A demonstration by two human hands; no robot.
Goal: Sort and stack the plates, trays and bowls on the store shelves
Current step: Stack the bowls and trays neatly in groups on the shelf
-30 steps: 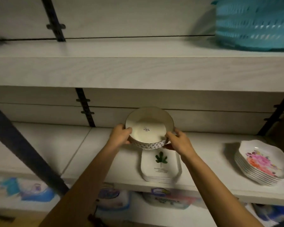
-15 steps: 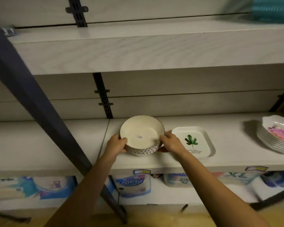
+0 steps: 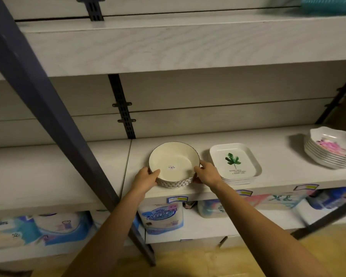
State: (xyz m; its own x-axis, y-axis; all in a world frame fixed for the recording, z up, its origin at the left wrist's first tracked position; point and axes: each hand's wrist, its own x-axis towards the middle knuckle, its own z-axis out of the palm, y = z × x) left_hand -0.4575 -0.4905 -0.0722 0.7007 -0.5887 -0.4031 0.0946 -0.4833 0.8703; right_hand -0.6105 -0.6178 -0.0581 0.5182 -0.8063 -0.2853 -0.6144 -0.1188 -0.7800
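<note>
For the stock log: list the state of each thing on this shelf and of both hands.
bowls, nested stack, upright, on the shelf near its front edge.
left hand, grip curled round the bowls' left side.
right hand, grip curled round the bowls' right side.
trays, stacked flat, right of the bowls.
plates, stacked face up, far right.

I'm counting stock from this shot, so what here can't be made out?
Head view:
Price sticker in the bowl: print too small.
Bowl's lower sides: covered by the left hand and right hand; one bowl or several, unclear.
Teal basket: cut off by the top edge, blurred.
Floral plates: cut by the right edge.
Packs below: labels blurred.
</note>
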